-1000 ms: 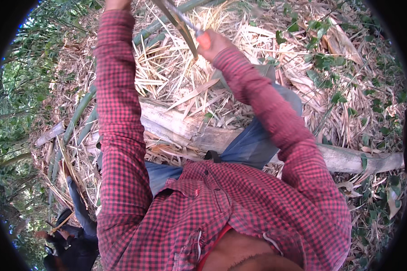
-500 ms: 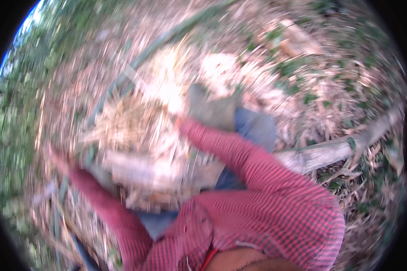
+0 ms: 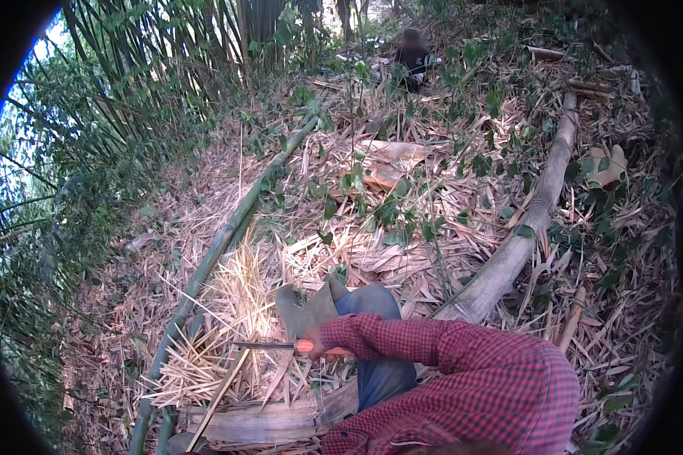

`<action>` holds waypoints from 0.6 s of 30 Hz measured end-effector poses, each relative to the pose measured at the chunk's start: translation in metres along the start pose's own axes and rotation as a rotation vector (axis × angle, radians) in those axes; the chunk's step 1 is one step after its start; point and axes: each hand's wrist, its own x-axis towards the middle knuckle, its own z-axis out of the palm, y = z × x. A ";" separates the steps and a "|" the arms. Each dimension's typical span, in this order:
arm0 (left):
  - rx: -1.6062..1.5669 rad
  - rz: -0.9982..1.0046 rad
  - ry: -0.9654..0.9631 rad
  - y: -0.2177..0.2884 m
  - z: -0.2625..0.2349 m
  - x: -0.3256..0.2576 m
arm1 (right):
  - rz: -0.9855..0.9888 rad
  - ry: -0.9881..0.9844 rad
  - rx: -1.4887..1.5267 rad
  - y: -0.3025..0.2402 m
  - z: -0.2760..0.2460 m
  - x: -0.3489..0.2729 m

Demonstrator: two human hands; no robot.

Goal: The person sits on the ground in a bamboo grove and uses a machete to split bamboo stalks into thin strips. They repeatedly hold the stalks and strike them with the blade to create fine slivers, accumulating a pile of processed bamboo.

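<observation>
My right hand grips the orange handle of a knife, whose dark blade points left over a heap of pale split bamboo strips. Just beyond the hand are my olive boot and my bent knee in blue jeans. A thick, dry bamboo section lies crosswise under the strips at the lower edge. Of my left arm only a piece of red checked sleeve shows at the bottom; the left hand itself is out of sight.
A long green bamboo pole runs from lower left up toward the middle. A dry bamboo trunk lies on the right. Dry leaves and husks cover the slope. Standing bamboo fills the upper left. Another person sits far uphill.
Both arms were raised ahead with a strip and the blade; the view then swung and blurred. Now the right hand is low over the strips, and the left hand has left the picture.
</observation>
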 end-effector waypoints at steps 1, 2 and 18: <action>-0.045 0.010 0.006 0.009 0.001 -0.006 | -0.080 0.013 0.087 -0.003 0.004 -0.012; -0.095 0.022 0.006 0.017 0.005 -0.014 | -0.096 0.022 0.163 -0.001 0.007 -0.018; -0.854 0.301 -0.668 0.287 0.092 -0.177 | -0.250 0.429 0.521 0.034 0.049 -0.031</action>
